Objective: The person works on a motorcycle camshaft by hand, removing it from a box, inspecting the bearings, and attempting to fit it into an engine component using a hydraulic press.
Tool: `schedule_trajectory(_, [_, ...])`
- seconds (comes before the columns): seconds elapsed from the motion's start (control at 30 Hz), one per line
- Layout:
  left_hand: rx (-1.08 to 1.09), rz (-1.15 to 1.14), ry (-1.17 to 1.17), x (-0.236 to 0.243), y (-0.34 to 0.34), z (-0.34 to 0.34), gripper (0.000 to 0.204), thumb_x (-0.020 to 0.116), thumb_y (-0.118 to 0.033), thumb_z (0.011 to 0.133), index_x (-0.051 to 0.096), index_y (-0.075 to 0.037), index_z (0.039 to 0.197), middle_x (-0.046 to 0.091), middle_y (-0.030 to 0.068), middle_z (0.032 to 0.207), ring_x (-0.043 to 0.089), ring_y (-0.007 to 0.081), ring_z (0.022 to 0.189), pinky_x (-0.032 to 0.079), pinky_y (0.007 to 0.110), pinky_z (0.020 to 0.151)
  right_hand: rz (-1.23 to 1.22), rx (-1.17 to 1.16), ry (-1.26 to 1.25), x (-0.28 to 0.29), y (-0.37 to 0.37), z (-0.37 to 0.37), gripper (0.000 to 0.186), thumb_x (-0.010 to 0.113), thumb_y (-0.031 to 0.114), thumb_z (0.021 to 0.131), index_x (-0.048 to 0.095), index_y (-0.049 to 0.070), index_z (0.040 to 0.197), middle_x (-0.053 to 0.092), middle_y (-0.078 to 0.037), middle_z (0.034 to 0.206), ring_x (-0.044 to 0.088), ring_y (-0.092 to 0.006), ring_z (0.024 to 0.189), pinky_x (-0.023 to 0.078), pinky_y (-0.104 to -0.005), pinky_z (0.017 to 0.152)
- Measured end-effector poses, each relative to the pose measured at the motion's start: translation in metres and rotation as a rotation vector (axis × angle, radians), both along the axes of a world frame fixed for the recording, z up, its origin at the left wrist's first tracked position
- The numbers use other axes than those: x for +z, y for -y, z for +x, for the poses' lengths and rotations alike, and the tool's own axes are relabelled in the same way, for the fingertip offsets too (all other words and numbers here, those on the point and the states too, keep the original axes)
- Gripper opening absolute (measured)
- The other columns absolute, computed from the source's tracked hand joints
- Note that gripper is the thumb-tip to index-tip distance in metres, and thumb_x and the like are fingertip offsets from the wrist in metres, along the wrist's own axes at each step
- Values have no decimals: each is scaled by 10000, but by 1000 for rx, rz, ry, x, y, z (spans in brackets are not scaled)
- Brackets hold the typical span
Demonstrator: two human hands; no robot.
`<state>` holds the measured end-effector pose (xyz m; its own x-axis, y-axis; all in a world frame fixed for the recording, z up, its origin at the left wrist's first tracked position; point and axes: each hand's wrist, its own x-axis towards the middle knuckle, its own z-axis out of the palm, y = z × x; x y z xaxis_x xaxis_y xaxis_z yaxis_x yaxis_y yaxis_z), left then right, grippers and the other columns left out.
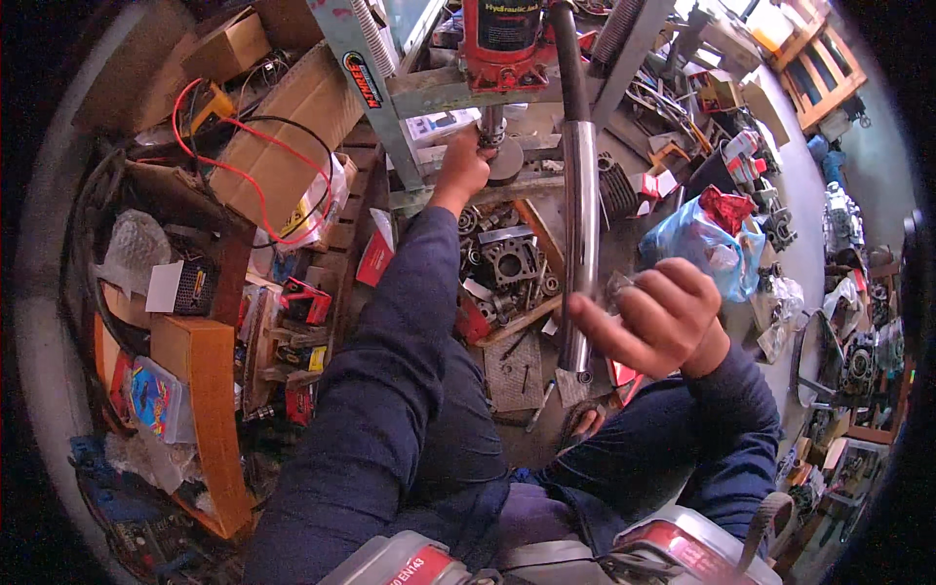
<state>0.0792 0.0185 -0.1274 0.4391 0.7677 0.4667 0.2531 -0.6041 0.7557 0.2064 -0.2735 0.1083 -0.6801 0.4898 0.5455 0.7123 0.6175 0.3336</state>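
A red hydraulic bottle jack [504,44] sits in a grey steel press frame [375,93]. My left hand [462,172] reaches under it, fingers closed at a metal part [491,125] below the jack; what exactly they grip is hidden. Right beside those fingers lies a round metal disc [505,162]. A long shiny steel pipe [581,214] hangs down from a dark handle [568,68] at the jack. Near the pipe's lower end is my right hand [658,320], its index finger stretched across the pipe and the others loosely curled. Nothing shows in its grip.
A wooden tray [539,312] between my knees and the press holds an engine cylinder [510,261] and loose metal parts. Cardboard boxes [292,127] and a red cable [255,185] crowd the left. To the right stands a blue plastic bag [717,249] with red cloth.
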Motion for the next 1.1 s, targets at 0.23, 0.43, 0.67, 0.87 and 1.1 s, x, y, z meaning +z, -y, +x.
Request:
schedule_trajectory(0.23, [11, 1, -8, -1, 5, 23, 411, 671, 29, 760, 592, -27, 1160, 654, 241, 1057, 582, 474, 1040, 462, 506, 879, 86, -751, -22, 46, 26, 3, 363, 723, 291, 809, 678, 33, 1060, 605, -76, 736, 634, -232, 711, 510, -346, 651])
schedule_trajectory(0.43, [-47, -266, 54, -7, -7, -9, 446, 735, -37, 765, 575, -25, 1181, 664, 239, 1094, 611, 428, 1080, 475, 473, 903, 405, -292, -854, 79, -11, 7, 628, 512, 486, 978, 567, -110, 1168, 679, -224, 995, 651, -244, 677, 534, -309, 597])
schedule_trajectory(0.67, [-38, -51, 213, 37, 17, 0, 574, 822, -231, 771, 543, -10, 1222, 694, 169, 1022, 675, 316, 961, 510, 409, 871, 89, -202, -737, 61, 12, -2, 600, 596, 460, 950, 554, -90, 1186, 662, -233, 929, 686, -265, 741, 546, -340, 688])
schedule_trajectory(0.87, [105, 5, 175, 53, 19, 11, 367, 772, -291, 815, 638, -6, 1005, 690, 177, 885, 676, 349, 829, 504, 425, 732, 45, -184, -755, 63, 12, -14, 582, 609, 432, 947, 543, -96, 1184, 652, -231, 928, 681, -268, 741, 543, -349, 678])
schedule_trajectory(1.1, [223, 38, 81, 43, 16, 10, 362, 739, -364, 844, 683, -21, 946, 716, 170, 864, 695, 346, 812, 517, 411, 713, -15, -151, -640, 59, 17, -8, 524, 625, 371, 941, 536, -76, 1200, 662, -227, 885, 671, -293, 769, 544, -385, 695])
